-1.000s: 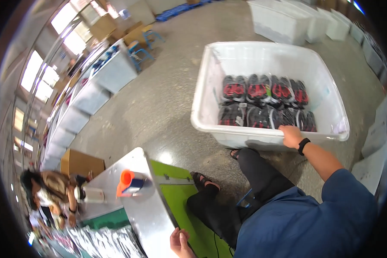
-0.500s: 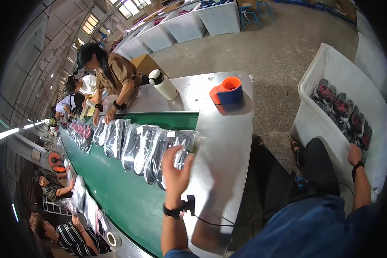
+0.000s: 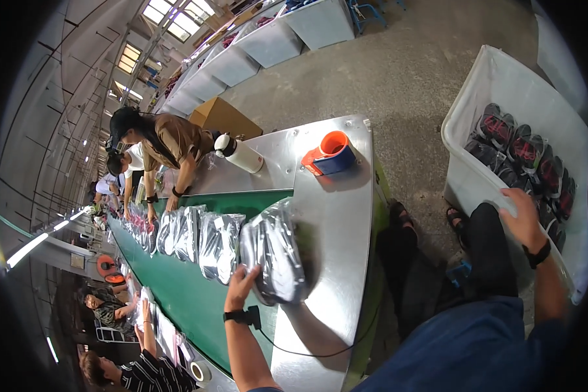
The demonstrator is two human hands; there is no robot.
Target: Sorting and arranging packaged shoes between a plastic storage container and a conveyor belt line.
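Observation:
My left hand (image 3: 240,287) is closed on the near left edge of a pair of shoes in a clear plastic bag (image 3: 276,251). The bagged pair lies over the end of the green conveyor belt (image 3: 206,310) and the metal table edge, slightly blurred. Farther left, more bagged shoes (image 3: 219,245) stand in a row along the belt. Over the near rim of a white bin (image 3: 460,140), my right hand (image 3: 524,219) has its fingers apart and holds nothing. Inside that bin lie several dark shoes with red trim (image 3: 528,149), seemingly bagged too.
An orange and blue tape dispenser (image 3: 330,154) and a white bottle (image 3: 242,154) stand on the metal table (image 3: 326,235). A co-worker in brown (image 3: 176,140) reaches over the belt; others work across it. A tape roll (image 3: 200,371) sits at the near left. A cable trails from my left wrist.
My left hand has come down from above the row and taken hold of the end bag, which has shifted right, apart from the others. My right hand has lifted and opened.

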